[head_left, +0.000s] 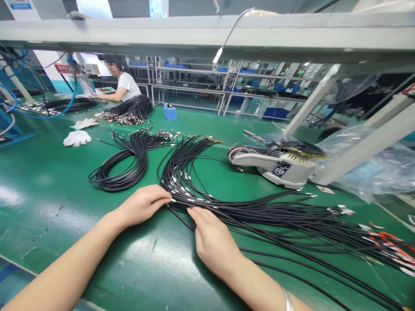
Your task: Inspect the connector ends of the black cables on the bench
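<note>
A thick bundle of black cables (279, 216) runs from the middle of the table off toward the right, with white labels (181, 188) on many of them. At its near edge, my left hand (142, 205) pinches one black cable (180, 218) between thumb and fingertips, close to a white label. My right hand (215, 242) is closed on a cable just to the right, its fingertips against the bundle's near side. What lies under those right fingers is partly hidden. Beyond my left hand rests a separate coil of black cables (121, 170) with metal ends.
A grey tape dispenser (282, 164) stands at right beside a slanted white post (350, 149). White gloves (78, 138), another cable pile (132, 108) and a small blue box (170, 112) lie farther back. A seated person (128, 86) works behind. An overhead shelf (194, 34) spans the view.
</note>
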Tool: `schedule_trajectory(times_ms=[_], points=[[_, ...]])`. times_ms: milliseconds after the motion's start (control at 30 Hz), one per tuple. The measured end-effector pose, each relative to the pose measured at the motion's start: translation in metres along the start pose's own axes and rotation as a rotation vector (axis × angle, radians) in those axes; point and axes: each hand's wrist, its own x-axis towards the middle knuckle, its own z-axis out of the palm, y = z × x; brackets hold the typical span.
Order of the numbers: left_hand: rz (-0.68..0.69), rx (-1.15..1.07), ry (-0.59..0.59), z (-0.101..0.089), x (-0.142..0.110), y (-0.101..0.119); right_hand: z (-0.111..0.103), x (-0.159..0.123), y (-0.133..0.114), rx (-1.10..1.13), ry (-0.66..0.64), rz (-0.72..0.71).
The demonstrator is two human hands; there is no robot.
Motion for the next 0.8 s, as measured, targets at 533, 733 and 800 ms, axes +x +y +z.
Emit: schedule_trajectory(times_ms=[533,733,800], points=[[-0.132,-0.16,0.074,-0.019,0.003,-0.011,0.027,0.064,-0.03,-0.19,-0.077,0.146],[-0.051,0.091,-0.039,-0.019,-0.007,-0.014,0.021,0.065,-0.032,-0.056,-0.101,0.234],[-0.029,0.182,-0.082,-0.012,-0.005,-0.015,0.018,0.068,-0.034,-0.034,-0.12,0.258]])
